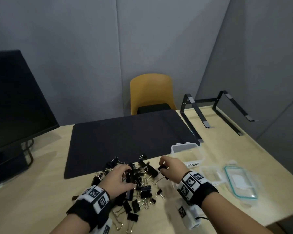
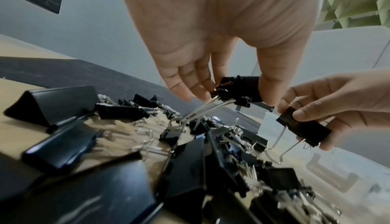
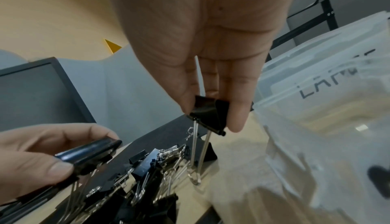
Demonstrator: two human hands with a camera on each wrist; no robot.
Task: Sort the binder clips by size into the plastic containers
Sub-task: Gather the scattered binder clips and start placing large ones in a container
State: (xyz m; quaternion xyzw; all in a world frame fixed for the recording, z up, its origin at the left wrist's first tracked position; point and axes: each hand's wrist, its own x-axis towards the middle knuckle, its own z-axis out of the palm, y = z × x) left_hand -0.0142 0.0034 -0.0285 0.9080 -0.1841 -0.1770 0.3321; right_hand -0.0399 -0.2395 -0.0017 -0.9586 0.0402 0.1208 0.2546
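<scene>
Head view: most binder clips (image 1: 137,186) are still piled on the desk (image 1: 41,208). One clip is pinched by each hand, left hand (image 1: 120,180) and right hand (image 1: 172,168). The "LARGE" container (image 1: 187,150) seems empty, so sorting is barely begun.

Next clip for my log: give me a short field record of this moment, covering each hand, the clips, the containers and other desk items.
left hand: pinches a black binder clip over the pile
right hand: pinches another black clip, wire handles hanging down
clip pile: mixed sizes, loose on the desk, at the mat's near edge
container: clear, open, labelled LARGE, right of the pile; contents cannot be told
lid: teal-rimmed, flat on the desk, far right
other: dark mat, monitor, yellow chair, black metal stand
</scene>
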